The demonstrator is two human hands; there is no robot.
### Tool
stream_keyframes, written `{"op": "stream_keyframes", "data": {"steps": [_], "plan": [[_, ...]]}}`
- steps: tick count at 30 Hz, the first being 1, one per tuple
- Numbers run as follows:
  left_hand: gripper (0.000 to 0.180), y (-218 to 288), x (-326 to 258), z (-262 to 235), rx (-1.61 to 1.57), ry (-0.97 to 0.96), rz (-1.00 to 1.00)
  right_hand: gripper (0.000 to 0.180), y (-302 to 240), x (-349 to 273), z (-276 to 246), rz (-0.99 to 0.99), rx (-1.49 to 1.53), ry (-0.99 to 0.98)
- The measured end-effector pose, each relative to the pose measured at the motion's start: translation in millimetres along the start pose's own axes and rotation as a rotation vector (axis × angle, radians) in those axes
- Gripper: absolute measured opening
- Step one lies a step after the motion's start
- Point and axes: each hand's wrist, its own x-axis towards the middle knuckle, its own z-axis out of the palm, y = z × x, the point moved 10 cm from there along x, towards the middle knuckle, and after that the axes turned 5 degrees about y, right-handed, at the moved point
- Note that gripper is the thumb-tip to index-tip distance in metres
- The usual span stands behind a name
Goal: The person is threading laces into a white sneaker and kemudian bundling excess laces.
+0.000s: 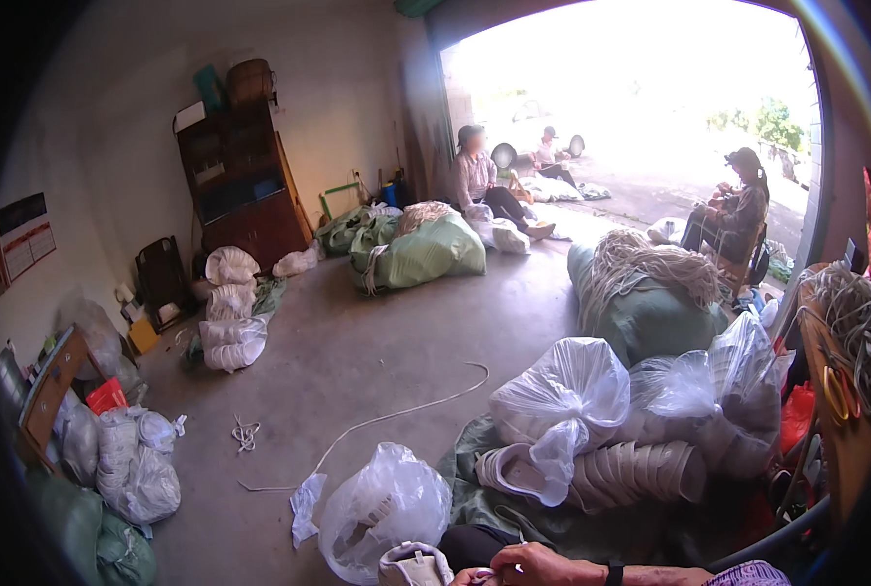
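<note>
At the bottom edge, my right hand point(538, 565) is closed in a pinch, a dark band on its wrist. Just left of it, only a little of my left hand point(471, 577) shows, its fingers drawn in close to the right one. A small pale piece is between the two hands, too cut off to name. Beside my left hand is a white shoe upper point(414, 565) with lacing holes. A clear plastic bag point(389, 503) with pale contents stands just beyond it. To the right, nested white shoe uppers point(641, 474) lie in a row on a dark green sheet point(484, 493).
Knotted clear bags point(562, 386) and a green sack point(641, 317) topped with cords point(641, 264) stand right. Orange-handled scissors point(839, 393) hang at a wooden board point(836, 439). A long cord point(387, 410) lies on the floor. Several people sit near the wide doorway.
</note>
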Motion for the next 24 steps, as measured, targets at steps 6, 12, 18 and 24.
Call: {"op": "stream_keyframes", "data": {"steps": [6, 12, 18, 24], "plan": [[0.007, 8.3, -8.3, -3.1, -0.064, 0.013, -0.005, 0.011, -5.5, -1.2, 5.6, 0.012, -0.028, -0.054], [0.002, 32.5, -13.7, -0.8, -0.18, 0.067, 0.02, 0.016, -17.4, -8.3, -7.3, 0.065, 0.049, -0.024], [0.003, 31.2, -17.5, 3.8, -0.187, 0.075, 0.034, 0.018, -18.4, -13.3, -11.1, 0.148, 0.07, -0.077], [0.006, 46.7, -11.1, 9.9, -0.035, -0.054, 0.132, 0.017, -32.1, -2.6, -15.3, -0.041, -0.023, -0.109]]}}
